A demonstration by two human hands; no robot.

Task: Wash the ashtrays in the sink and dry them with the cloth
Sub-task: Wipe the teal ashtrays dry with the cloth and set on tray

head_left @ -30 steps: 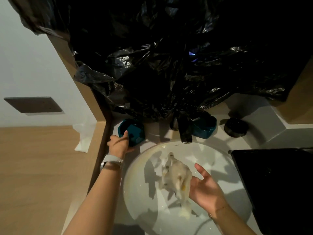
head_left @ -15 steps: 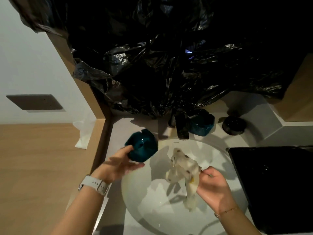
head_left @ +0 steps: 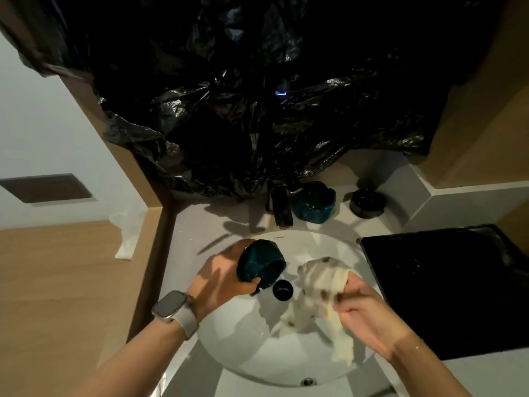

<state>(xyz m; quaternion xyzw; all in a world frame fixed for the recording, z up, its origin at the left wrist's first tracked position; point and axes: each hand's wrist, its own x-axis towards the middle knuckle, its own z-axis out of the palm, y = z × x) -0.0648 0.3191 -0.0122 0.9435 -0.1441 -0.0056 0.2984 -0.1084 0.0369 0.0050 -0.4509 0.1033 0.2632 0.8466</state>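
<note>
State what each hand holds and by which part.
The left hand grips the teal ashtray by its outer side, tilted over the sink. The right hand pinches the white cloth at its bunched middle.

Both forearms bare, no sleeves. Left wrist: smartwatch [head_left: 168, 310], rounded-rectangle grey screen, pale metal case, light-coloured band [head_left: 187, 325]. Right wrist: thin chain bracelet [head_left: 415, 347], a few small beads glinting.

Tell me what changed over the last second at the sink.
The left hand gripped the teal ashtray on the counter left of the tap, lifted it and carried it over the sink, tilted. The right hand, open beside the cloth before, closed on it. The second teal ashtray and the black ashtray stayed behind the basin.
</note>
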